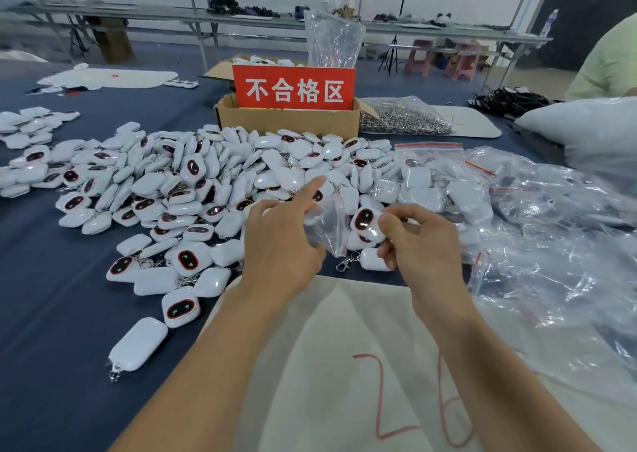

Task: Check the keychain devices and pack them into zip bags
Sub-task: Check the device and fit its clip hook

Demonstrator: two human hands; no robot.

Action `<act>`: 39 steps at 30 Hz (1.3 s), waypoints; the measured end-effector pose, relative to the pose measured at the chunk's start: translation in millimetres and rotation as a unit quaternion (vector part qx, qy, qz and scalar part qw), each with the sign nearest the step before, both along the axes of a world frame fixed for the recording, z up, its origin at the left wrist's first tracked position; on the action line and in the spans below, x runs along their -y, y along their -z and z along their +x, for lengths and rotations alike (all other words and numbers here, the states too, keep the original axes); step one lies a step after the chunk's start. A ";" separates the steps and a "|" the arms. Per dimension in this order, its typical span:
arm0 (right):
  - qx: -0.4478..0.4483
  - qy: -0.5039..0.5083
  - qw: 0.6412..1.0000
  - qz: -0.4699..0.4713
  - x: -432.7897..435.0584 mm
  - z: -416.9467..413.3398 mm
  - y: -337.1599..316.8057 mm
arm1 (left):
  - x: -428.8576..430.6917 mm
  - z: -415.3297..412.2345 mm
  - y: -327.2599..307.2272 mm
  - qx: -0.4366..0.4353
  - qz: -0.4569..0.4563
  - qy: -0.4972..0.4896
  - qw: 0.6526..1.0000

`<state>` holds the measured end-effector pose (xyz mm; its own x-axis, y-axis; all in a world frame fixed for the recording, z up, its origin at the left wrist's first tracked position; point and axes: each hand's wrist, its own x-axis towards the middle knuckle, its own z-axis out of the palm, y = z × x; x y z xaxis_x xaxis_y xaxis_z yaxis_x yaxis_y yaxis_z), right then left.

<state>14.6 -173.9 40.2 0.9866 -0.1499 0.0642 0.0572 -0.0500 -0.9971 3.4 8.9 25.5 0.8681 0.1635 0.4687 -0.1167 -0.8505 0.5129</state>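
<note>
A big heap of white keychain devices (193, 189), several with dark oval faces, covers the blue table. My left hand (279, 241) holds a small clear zip bag (325, 227) by its side, index finger pointing up. My right hand (418, 241) pinches a white keychain device (367, 224) with its dark face up, right beside the bag's mouth. Another white device with a metal clasp (374, 260) lies just under my right hand.
A cardboard box (286, 120) with a red sign stands behind the heap. A bag of metal rings (403, 117) lies to its right. Packed and empty zip bags (537, 210) pile up at the right. A white cloth (344, 365) marked in red lies near me. A person's sleeve (606, 62) is at far right.
</note>
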 end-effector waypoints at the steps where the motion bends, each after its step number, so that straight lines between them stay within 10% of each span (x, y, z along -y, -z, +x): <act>1: -0.006 -0.021 0.999 -0.026 -4.8 1.7 -1.7 | 1.5 -0.5 0.4 0.000 -0.013 0.014 1.000; 9: 0.010 -0.253 0.949 -0.186 -33.9 13.8 -30.7 | -9.8 1.8 -3.7 -0.009 -0.159 0.031 0.987; 22: 0.110 -0.082 0.982 -0.129 -18.3 -10.0 -25.0 | -24.9 7.6 -17.1 0.095 -0.419 0.019 0.903; 29: 0.006 -0.055 0.866 -0.497 7.3 -23.2 19.7 | -42.8 3.8 -36.6 0.170 -0.530 0.003 0.831; 34: 0.035 -0.040 0.875 -0.481 4.2 -19.8 25.5 | -31.7 -9.2 -31.3 0.217 -0.177 -0.041 0.959; 39: 0.011 -0.007 0.922 -0.388 6.8 -16.4 19.7 | 6.5 -5.1 0.2 -0.055 0.085 -0.059 0.993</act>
